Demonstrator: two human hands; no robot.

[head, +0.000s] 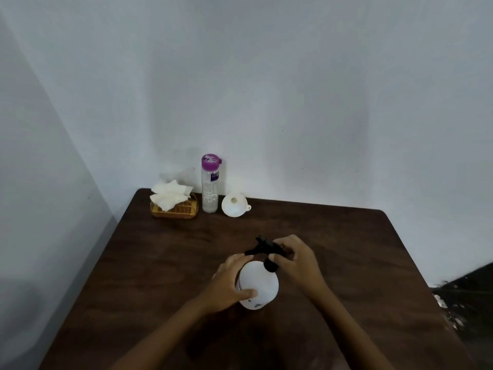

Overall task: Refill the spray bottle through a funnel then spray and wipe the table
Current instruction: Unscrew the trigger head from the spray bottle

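A white spray bottle (pixel 262 281) with a black trigger head (pixel 262 247) stands upright near the middle of the dark wooden table (pixel 160 263). My left hand (pixel 228 283) grips the bottle's body from the left, thumb across its front. My right hand (pixel 296 259) holds the black spray head and collar, fingers curled round it. At the back of the table lies a white funnel (pixel 234 205) on its side, next to a tall clear water bottle (pixel 210 184) with a purple cap.
A small yellow basket (pixel 184 210) holding white cloths or tissues (pixel 169 196) sits at the table's back left corner, against the white wall. Dark clutter shows on the floor beyond the table's right edge (pixel 458 297).
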